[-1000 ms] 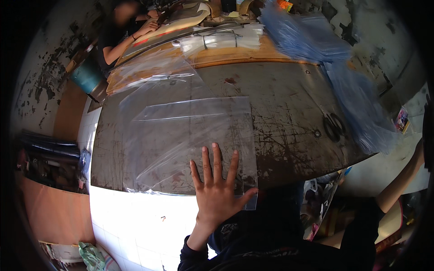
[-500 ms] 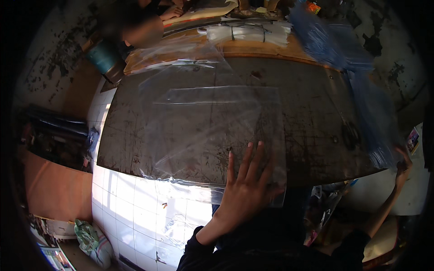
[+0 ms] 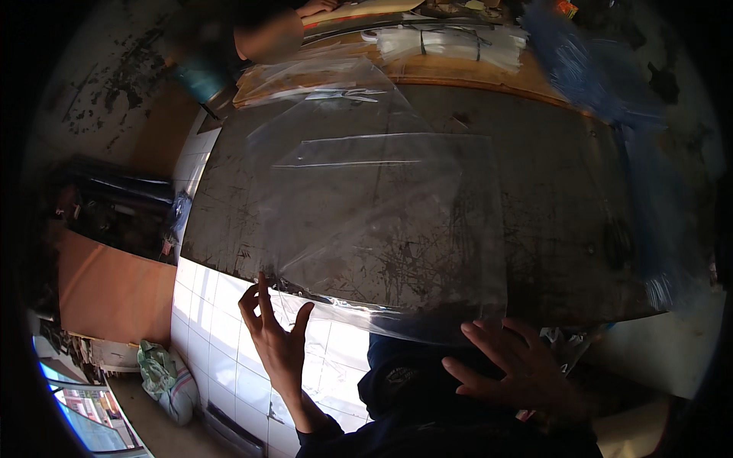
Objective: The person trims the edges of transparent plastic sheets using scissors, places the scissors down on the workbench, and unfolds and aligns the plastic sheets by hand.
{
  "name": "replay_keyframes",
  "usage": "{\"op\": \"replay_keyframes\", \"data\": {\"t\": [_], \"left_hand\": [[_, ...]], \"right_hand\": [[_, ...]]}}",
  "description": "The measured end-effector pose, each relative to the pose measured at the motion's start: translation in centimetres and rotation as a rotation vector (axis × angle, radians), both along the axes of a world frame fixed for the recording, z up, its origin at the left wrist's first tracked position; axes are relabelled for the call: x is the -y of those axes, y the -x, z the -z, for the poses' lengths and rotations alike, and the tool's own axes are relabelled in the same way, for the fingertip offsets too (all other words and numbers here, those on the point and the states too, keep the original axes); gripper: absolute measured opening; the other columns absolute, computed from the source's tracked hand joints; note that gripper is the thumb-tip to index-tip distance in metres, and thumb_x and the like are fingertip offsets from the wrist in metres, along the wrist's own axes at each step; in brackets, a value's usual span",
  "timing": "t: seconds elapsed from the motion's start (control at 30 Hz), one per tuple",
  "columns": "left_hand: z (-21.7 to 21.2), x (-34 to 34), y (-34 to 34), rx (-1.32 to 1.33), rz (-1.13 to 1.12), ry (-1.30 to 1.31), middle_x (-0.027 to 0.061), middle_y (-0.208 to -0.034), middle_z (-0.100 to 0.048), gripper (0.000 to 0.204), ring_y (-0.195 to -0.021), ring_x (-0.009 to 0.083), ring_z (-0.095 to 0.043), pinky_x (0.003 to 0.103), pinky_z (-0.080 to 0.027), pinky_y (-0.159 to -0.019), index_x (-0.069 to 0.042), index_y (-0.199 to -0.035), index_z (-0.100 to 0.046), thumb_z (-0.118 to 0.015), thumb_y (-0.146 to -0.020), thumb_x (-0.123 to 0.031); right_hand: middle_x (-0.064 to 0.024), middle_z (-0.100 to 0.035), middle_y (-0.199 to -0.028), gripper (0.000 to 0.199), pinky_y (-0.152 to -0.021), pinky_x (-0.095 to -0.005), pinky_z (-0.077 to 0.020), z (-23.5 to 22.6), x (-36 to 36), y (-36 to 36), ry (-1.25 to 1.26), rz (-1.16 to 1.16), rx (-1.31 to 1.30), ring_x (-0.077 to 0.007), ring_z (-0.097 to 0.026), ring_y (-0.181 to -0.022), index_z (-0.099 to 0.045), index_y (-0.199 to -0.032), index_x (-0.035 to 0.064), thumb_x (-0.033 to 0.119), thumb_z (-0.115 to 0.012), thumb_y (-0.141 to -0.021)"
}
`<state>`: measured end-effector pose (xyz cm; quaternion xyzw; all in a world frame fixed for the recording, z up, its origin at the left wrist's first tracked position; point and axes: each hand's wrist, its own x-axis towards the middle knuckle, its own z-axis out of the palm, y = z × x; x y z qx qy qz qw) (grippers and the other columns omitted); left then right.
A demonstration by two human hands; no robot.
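A clear plastic sheet (image 3: 382, 221) lies over the dark, scratched table (image 3: 550, 191), its near edge hanging past the front. My left hand (image 3: 276, 340) is at the sheet's near left corner, with the index fingertip against the table edge and the thumb held apart. Whether that fingertip presses on the plastic, I cannot tell. By the near right corner hovers my right hand (image 3: 511, 366), fingers spread and slightly blurred, with nothing visible in it. Another clear sheet (image 3: 343, 95) lies partly beneath at the far side, overlapping a wooden board.
Blue-tinted plastic sheets (image 3: 660, 206) drape along the table's right side. Tied white strips (image 3: 450, 46) rest on the wooden board (image 3: 427, 75) at the back. Another person's arm (image 3: 267, 38) reaches in at the far left. A brown panel (image 3: 114, 286) stands left of the tiled floor.
My left hand has moved left, off the sheet's right part to its left corner. My right hand has left the blue plastic and come to the sheet's right corner. The whole view has shifted.
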<state>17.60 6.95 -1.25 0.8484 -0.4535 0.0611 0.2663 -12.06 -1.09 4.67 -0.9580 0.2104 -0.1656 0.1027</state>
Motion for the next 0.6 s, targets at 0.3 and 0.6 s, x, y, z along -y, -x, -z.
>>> {"op": "replay_keyframes", "data": {"t": [0.3, 0.6], "left_hand": [[-1.3, 1.2, 1.3, -0.269, 0.094, 0.111, 0.0020, -0.078, -0.059, 0.042, -0.069, 0.0146, -0.052, 0.028, -0.040, -0.061, -0.009, -0.112, -0.060, -0.068, -0.072, -0.001], [-1.1, 0.2, 1.2, -0.118, 0.176, 0.182, 0.0136, -0.121, -0.049, 0.038, -0.116, 0.0309, -0.045, 0.050, -0.037, -0.093, -0.008, -0.113, -0.059, -0.061, -0.082, -0.029]], "right_hand": [[-0.0209, -0.044, -0.128, 0.051, -0.090, -0.0512, -0.0412, 1.2, 1.7, 0.3, 0.092, 0.035, -0.171, -0.0254, -0.049, -0.115, -0.046, -0.125, 0.0107, 0.027, -0.065, -0.080], [-0.0099, -0.053, -0.122, 0.036, -0.086, -0.0385, -0.0472, 1.3, 4.4, 2.3, 0.086, 0.254, 0.171, -0.0238, -0.057, -0.106, -0.060, -0.112, 0.0160, 0.007, -0.059, -0.077]]}}
